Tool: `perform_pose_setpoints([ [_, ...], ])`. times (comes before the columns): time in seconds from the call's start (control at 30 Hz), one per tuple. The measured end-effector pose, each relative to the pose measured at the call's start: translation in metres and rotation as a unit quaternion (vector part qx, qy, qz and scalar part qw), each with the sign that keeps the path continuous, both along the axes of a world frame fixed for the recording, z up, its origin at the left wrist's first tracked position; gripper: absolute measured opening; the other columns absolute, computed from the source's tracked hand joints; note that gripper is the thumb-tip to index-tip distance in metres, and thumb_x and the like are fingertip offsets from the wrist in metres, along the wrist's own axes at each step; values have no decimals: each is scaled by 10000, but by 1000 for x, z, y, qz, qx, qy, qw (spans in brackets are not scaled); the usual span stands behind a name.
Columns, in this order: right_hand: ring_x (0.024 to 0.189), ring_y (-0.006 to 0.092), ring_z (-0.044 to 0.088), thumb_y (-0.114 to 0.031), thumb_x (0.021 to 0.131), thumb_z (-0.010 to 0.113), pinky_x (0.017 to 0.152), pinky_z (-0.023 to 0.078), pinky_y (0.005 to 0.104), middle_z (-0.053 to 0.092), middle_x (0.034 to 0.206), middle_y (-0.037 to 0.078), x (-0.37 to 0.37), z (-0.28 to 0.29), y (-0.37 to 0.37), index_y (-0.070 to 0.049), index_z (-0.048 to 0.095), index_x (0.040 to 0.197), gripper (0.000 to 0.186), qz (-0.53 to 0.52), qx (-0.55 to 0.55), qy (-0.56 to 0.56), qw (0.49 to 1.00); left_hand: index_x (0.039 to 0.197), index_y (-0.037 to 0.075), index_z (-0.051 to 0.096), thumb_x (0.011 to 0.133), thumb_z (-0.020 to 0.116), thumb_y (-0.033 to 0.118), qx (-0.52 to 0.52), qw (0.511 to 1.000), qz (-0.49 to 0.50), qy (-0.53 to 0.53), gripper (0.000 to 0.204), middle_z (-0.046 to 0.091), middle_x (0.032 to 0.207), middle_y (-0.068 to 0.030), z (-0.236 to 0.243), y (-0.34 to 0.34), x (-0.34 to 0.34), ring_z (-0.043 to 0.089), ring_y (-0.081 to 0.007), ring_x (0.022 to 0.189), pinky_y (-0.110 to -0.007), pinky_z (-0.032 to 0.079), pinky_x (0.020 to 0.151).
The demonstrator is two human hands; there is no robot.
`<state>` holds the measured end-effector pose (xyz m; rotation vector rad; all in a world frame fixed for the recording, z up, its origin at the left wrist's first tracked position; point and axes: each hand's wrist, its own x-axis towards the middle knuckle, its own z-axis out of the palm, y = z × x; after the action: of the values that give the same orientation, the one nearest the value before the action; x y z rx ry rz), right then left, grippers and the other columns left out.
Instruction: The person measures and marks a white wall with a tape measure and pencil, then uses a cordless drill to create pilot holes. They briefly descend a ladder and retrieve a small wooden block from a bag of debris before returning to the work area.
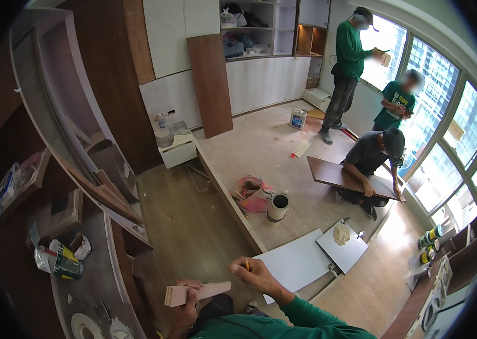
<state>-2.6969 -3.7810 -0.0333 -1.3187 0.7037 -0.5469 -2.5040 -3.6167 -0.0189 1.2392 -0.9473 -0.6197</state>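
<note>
My left hand point(190, 300) is wrapped around a short, pale strip of wood point(213, 290), its layered end turned to the left. To the right of it and slightly higher, my right hand point(261, 277) pinches a thin orange pencil point(247, 263) that sticks up between the fingers. A gap separates the pencil from the wood. Beyond my right hand, a white panel point(292, 260) lies on the edge of the raised platform point(250, 135), beside a smaller white board point(343, 248) with a pale lump on it.
A dark can point(278, 207) and a pink bag point(254, 194) stand on the platform. One person point(371, 155) crouches with a brown board point(340, 175); two others point(351, 56) stand near the windows. A paint bucket point(66, 260) sits on the curved counter point(94, 282) at left. A brown panel point(210, 85) leans against the cabinets.
</note>
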Motion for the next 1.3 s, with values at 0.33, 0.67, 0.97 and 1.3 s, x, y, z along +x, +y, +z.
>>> perform_pose_setpoints([
  [0.33,817,44,471,-356,1082,739,710,395,228,536,984,-47,87,-6,-112,-45,747,1261,359,-18,-147,-26,989,1207,6,663,1120,650,310,234,955,-182,-14,317,661,1014,-83,-38,-166,111,639,-182,1005,-363,519,890],
  [0.67,1070,352,703,-412,866,935,852,606,403,631,1305,151,261,90,-207,-84,489,1574,899,-17,-433,117,894,1291,49,628,917,742,132,101,942,-267,-174,400,661,1274,-193,-26,-310,246,651,-423,1152,-484,539,979],
  [0.97,958,425,730,-494,987,784,724,607,491,696,1162,175,342,40,-333,-82,565,1387,615,10,-431,199,880,1463,56,557,917,764,157,110,947,-189,-236,592,615,1407,-239,-24,-428,309,604,-465,1307,-504,501,1116],
  [1.3,882,402,744,-342,939,860,697,598,481,710,1068,160,351,29,-531,-63,588,1277,515,-27,-401,121,908,1618,5,407,949,840,443,269,888,-199,-315,910,515,1545,-290,-23,-581,405,524,-451,1445,-490,434,1206],
])
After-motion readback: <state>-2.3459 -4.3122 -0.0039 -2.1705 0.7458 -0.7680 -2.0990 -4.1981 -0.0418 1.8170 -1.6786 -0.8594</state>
